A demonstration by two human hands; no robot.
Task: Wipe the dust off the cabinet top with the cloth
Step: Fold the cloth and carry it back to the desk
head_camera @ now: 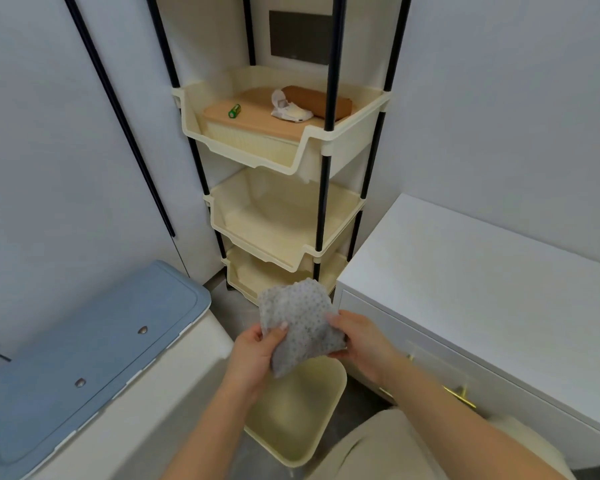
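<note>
A grey dotted cloth [300, 323] is bunched up in the air in front of me, low in the middle of the view. My left hand [253, 355] grips its lower left side with the thumb on top. My right hand [361, 341] pinches its right edge. The white cabinet top [465, 271] lies to the right of my hands, flat and bare, against the wall. Its front has a drawer with a gold handle [461, 393]. The cloth is held apart from the cabinet, left of its near corner.
A cream tiered rack [291, 161] with black poles stands ahead in the corner; its top tray holds a lidded box, a green battery [234, 110], crumpled paper and a brown roll. A cream bin [291, 410] sits below my hands. A blue-lidded container [84, 358] stands at left.
</note>
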